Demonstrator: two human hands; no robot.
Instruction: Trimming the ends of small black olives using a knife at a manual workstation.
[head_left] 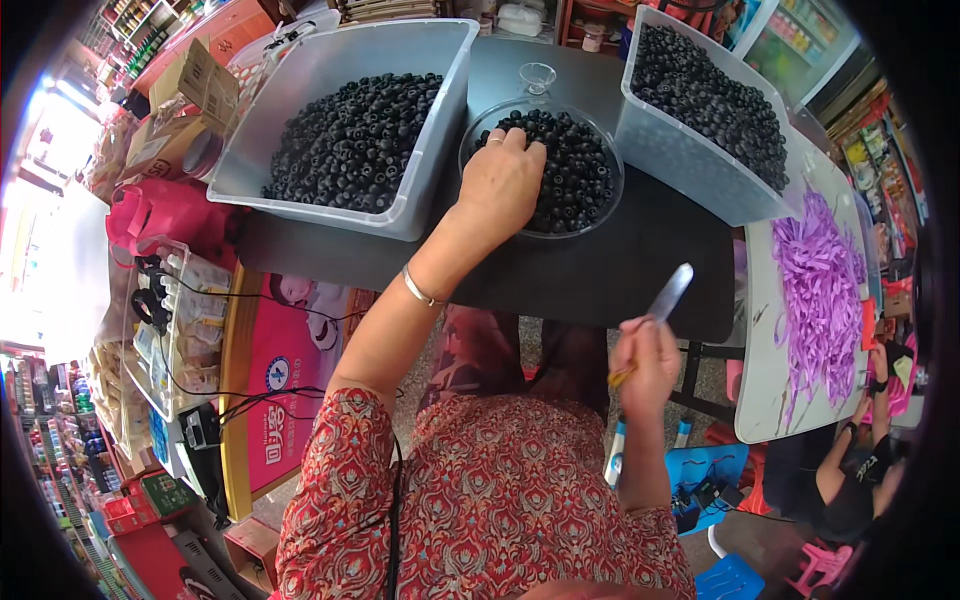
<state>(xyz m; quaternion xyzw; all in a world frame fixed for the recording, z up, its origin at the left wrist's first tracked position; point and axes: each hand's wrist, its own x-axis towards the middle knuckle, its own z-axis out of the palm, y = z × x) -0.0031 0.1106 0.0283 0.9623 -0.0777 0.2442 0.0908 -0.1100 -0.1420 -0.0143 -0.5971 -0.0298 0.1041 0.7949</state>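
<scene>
Black beads fill a round clear bowl (580, 170) mid-counter (600, 270) — the left hand (500, 180) lies in them, fingers curled. The right hand (645, 365) pinches a flat silvery tool (668, 292) off the near edge. Grey tubs (330, 60) flank the bowl; a pink poster (290, 380) leans left.

Dark table (600, 280), cluttered shop shelves (140, 30), bright daylight left.

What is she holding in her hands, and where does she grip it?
The right hand grips a slim silvery blade tool by its lower end. The left hand rests on small black beads.
</scene>
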